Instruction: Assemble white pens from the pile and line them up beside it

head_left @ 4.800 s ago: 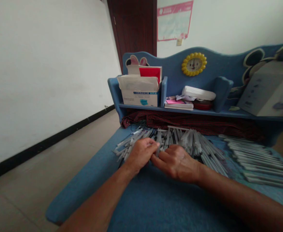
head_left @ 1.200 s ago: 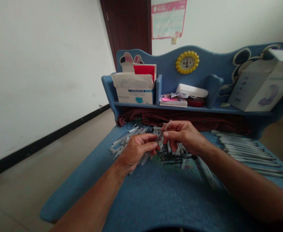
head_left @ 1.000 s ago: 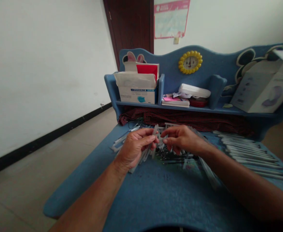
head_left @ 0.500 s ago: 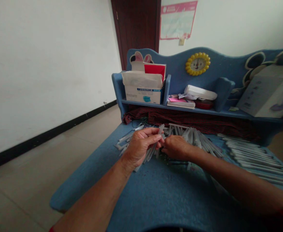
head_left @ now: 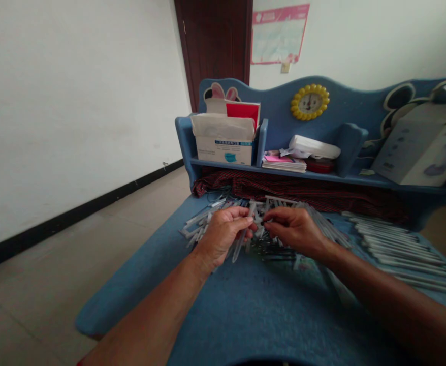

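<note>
Right hand [head_left: 301,231] shifted rightward, desk [head_left: 246,310] below, wall [head_left: 363,40] beyond.

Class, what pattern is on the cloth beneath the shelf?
Cloth: small dark red and black checks, head view.

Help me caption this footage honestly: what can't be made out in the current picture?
Head view:
Part of the heap of translucent plastic tubes: hidden by the bare left hand and bare right hand.
What the right hand may pinch: too small to tell.
White cardboard box: cut off by the right edge.
Text on pink-bordered wall poster: blurred.
</note>
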Action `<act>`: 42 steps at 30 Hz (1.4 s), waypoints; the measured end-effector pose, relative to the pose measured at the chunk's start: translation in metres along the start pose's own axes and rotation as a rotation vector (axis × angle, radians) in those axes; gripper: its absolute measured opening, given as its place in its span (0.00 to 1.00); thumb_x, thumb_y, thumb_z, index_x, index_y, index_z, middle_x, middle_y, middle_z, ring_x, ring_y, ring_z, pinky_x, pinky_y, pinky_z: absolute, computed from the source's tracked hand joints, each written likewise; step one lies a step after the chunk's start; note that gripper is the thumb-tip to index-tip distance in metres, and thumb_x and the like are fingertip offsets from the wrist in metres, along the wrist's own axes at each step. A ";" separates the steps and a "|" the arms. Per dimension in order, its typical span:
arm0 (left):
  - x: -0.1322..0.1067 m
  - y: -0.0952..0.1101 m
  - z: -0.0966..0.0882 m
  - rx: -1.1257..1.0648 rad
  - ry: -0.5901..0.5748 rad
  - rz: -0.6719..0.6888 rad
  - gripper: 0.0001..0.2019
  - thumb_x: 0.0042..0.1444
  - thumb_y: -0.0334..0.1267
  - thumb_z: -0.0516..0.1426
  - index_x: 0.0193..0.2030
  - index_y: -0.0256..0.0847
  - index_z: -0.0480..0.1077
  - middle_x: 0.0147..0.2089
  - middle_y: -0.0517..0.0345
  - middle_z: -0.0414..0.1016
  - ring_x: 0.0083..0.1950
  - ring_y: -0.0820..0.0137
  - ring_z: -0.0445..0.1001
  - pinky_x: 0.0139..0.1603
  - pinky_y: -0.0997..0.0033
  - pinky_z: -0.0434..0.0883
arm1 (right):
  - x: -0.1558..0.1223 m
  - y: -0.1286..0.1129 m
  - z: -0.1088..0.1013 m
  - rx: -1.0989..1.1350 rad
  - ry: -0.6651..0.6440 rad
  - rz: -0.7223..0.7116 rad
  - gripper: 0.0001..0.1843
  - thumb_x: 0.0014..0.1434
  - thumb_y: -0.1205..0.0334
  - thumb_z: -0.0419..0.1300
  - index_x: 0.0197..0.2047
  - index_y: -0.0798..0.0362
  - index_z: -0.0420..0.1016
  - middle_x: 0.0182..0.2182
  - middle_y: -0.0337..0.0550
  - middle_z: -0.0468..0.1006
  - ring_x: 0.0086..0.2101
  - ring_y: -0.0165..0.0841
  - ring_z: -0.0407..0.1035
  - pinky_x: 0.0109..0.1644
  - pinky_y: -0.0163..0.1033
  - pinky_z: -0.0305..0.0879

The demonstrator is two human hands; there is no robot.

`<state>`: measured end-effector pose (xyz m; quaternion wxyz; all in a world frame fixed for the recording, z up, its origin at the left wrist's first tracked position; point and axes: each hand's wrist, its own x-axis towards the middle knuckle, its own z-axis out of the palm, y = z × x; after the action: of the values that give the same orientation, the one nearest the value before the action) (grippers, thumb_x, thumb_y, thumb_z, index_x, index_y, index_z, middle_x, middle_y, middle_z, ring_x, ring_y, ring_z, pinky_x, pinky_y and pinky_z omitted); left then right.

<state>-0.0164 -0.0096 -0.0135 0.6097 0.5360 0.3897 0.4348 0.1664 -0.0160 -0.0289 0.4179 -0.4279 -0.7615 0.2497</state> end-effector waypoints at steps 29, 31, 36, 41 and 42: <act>0.000 -0.013 0.016 0.034 0.008 0.086 0.11 0.45 0.31 0.63 0.38 0.33 0.72 0.25 0.59 0.74 0.24 0.77 0.69 0.28 0.77 0.65 | -0.004 -0.011 -0.006 -0.061 -0.071 -0.022 0.07 0.52 0.69 0.57 0.28 0.55 0.77 0.22 0.36 0.73 0.24 0.25 0.65 0.27 0.30 0.55; 0.000 -0.012 0.016 -0.003 -0.010 0.081 0.12 0.45 0.32 0.62 0.38 0.33 0.72 0.26 0.59 0.75 0.24 0.77 0.70 0.28 0.77 0.65 | -0.002 -0.010 -0.007 0.114 -0.077 0.033 0.05 0.51 0.67 0.59 0.29 0.55 0.77 0.20 0.35 0.72 0.21 0.23 0.62 0.23 0.29 0.54; -0.001 -0.011 0.014 -0.109 -0.052 0.033 0.11 0.45 0.33 0.63 0.37 0.35 0.72 0.26 0.60 0.74 0.24 0.77 0.70 0.26 0.78 0.66 | -0.001 -0.016 -0.005 0.469 -0.060 0.259 0.09 0.50 0.58 0.62 0.32 0.56 0.76 0.13 0.31 0.66 0.11 0.21 0.54 0.14 0.28 0.48; 0.000 -0.011 0.012 -0.182 -0.076 0.023 0.09 0.45 0.31 0.63 0.35 0.34 0.72 0.27 0.60 0.74 0.23 0.78 0.70 0.26 0.79 0.66 | -0.004 -0.020 0.000 0.520 -0.040 0.259 0.13 0.51 0.55 0.63 0.35 0.57 0.76 0.12 0.31 0.66 0.11 0.21 0.53 0.12 0.28 0.47; 0.000 -0.011 0.012 -0.199 -0.077 0.013 0.10 0.44 0.31 0.63 0.35 0.34 0.72 0.26 0.60 0.74 0.23 0.78 0.70 0.25 0.79 0.66 | -0.005 -0.019 0.001 0.507 -0.035 0.237 0.13 0.51 0.55 0.62 0.35 0.57 0.77 0.12 0.32 0.66 0.11 0.21 0.54 0.13 0.28 0.48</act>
<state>-0.0042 -0.0134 -0.0229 0.6717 0.4917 0.3173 0.4544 0.1584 -0.0301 -0.0171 0.4665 -0.3913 -0.6264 0.4867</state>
